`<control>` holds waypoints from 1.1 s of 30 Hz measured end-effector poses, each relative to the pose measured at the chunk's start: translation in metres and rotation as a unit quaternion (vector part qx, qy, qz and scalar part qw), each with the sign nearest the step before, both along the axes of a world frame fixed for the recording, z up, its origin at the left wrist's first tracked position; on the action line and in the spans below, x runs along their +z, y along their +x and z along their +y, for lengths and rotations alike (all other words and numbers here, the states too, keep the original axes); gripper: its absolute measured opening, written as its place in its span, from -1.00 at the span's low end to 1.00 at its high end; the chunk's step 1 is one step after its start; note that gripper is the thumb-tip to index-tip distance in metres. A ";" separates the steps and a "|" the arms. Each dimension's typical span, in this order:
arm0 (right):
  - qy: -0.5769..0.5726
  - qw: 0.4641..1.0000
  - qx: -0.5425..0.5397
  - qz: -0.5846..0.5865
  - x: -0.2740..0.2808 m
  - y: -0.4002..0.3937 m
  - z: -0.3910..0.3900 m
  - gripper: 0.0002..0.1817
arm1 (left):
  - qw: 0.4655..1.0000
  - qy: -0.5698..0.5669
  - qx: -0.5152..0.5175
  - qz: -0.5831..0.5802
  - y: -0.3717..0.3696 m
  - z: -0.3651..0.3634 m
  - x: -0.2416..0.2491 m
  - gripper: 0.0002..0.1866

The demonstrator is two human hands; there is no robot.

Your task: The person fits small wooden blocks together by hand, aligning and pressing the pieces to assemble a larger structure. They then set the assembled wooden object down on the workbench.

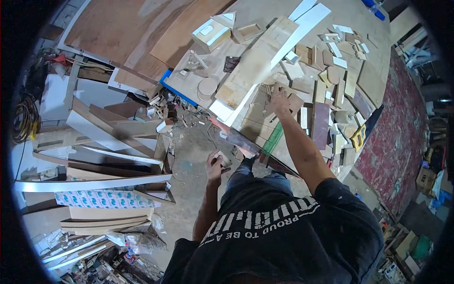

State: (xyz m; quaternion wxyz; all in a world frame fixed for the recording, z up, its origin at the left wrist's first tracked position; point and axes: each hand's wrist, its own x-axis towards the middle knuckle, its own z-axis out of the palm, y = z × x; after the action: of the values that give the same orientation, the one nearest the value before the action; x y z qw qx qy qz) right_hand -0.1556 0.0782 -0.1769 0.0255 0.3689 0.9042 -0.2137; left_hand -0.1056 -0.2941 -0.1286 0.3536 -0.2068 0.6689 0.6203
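My left hand [216, 166] hangs low beside the table's near edge, fingers closed round a small pale piece [219, 157]. My right hand [280, 100] reaches over the workbench [259, 113], its fingers bent down among small thin wood scraps; what they grip is too small to tell. Beside that hand lies a brown flat piece [295, 102]. A green strip [273, 139] lies nearer me on the bench. Just beyond and left of the right hand stretches a long wooden board [257, 61] next to a white strip [302, 29].
Many wood offcuts [333, 75] cover the bench's right side, with a yellow-handled saw [359, 137] at its edge. A small wooden box [211, 35] and a round disc [207, 87] sit at the left. Curved panels [94, 183] are stacked on the floor at left.
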 end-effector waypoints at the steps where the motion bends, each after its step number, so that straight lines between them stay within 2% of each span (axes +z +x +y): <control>1: 0.002 1.000 -0.004 -0.002 0.018 0.006 -0.004 -0.22 | 1.000 0.002 -0.004 -0.002 -0.003 0.003 -0.005 -0.65; 3: 0.072 0.996 0.026 0.054 0.054 0.027 -0.020 -0.15 | 0.999 0.016 -0.023 0.022 -0.011 0.013 -0.014 -0.64; 4: 0.073 0.996 0.024 0.054 0.050 0.041 -0.025 -0.15 | 0.999 0.017 -0.025 0.022 -0.016 0.021 -0.011 -0.64; 6: 0.036 0.981 0.048 0.182 0.041 0.072 -0.034 -0.19 | 0.998 0.028 -0.063 0.013 -0.027 0.044 -0.006 -0.64; 8: -0.058 0.975 0.031 0.210 0.064 0.120 -0.059 -0.28 | 0.996 0.037 -0.076 0.007 -0.035 0.070 -0.010 -0.61; 12: -0.132 0.972 0.035 0.190 0.058 0.236 -0.102 -0.39 | 0.983 0.092 -0.156 0.004 -0.040 0.127 -0.003 -0.56; 14: -0.276 0.954 -0.015 0.118 0.047 0.296 -0.102 -0.45 | 0.980 0.083 -0.178 0.013 -0.030 0.161 0.003 -0.58; 15: -0.277 0.951 -0.064 0.120 0.040 0.323 -0.102 -0.54 | 0.973 0.090 -0.211 0.004 -0.022 0.176 0.007 -0.58; 18: -0.227 0.950 -0.178 0.121 0.040 0.388 -0.087 -0.62 | 0.966 0.084 -0.242 0.025 0.004 0.214 0.009 -0.57; 19: -0.212 0.935 -0.227 0.170 0.039 0.404 -0.082 -0.62 | 0.961 0.094 -0.260 0.019 0.011 0.224 0.001 -0.57; 22: -0.161 0.911 -0.345 0.160 0.042 0.441 -0.057 -0.62 | 0.949 0.091 -0.301 0.029 0.043 0.251 0.006 -0.55; 26: -0.090 0.907 -0.359 0.199 0.027 0.463 -0.023 -0.67 | 0.934 0.111 -0.339 0.011 0.078 0.268 0.007 -0.53; 29: -0.022 0.927 -0.319 0.197 0.009 0.455 0.011 -0.65 | 0.939 0.103 -0.328 -0.025 0.097 0.274 0.018 -0.60; 32: -0.042 0.935 -0.287 0.204 0.019 0.429 0.036 -0.64 | 0.946 0.098 -0.309 -0.006 0.102 0.265 0.024 -0.61; 33: -0.029 0.943 -0.258 0.209 0.013 0.421 0.046 -0.57 | 0.954 0.078 -0.289 -0.009 0.102 0.261 0.027 -0.59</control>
State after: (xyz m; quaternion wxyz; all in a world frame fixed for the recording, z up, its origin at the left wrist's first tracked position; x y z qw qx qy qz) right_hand 0.2650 0.1240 -0.1637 -0.2094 0.5354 0.7567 -0.3114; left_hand -0.0034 -0.0336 -0.1011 0.5383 0.0180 0.6469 0.5399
